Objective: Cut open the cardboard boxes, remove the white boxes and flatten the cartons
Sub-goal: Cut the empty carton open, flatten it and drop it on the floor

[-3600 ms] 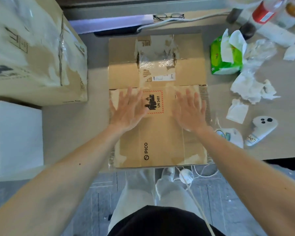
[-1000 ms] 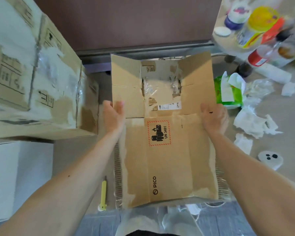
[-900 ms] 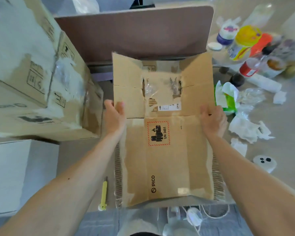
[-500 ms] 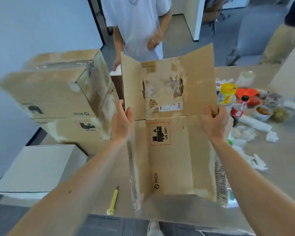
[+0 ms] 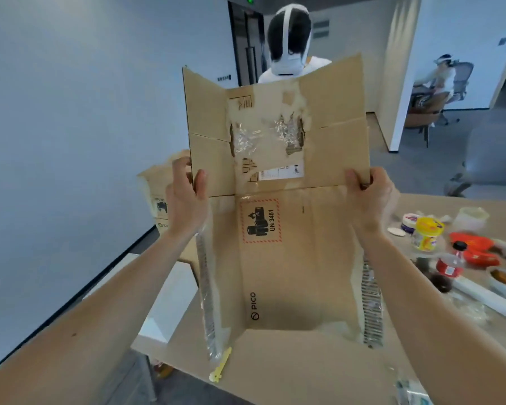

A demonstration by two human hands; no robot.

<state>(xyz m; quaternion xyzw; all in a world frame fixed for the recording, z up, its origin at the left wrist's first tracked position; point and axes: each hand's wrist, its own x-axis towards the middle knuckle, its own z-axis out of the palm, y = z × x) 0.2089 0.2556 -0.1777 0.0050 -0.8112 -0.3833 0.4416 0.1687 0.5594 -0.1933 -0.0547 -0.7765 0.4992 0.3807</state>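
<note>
**Flattened carton (image 5: 289,229) held upright over the table (image 5: 304,375), gripped by both side edges.**
Left hand (image 5: 184,200) at 9 o'clock and right hand (image 5: 371,197) at 3 o'clock each curl round an edge, probably to keep the sheet flat. A white box (image 5: 170,299) lies at 7 o'clock.

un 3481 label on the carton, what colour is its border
Red dashed border around the UN 3481 label, head view.

The carton (image 5: 289,258) is upright above the table (image 5: 304,372), bottles (image 5: 449,263) to its right.
</note>
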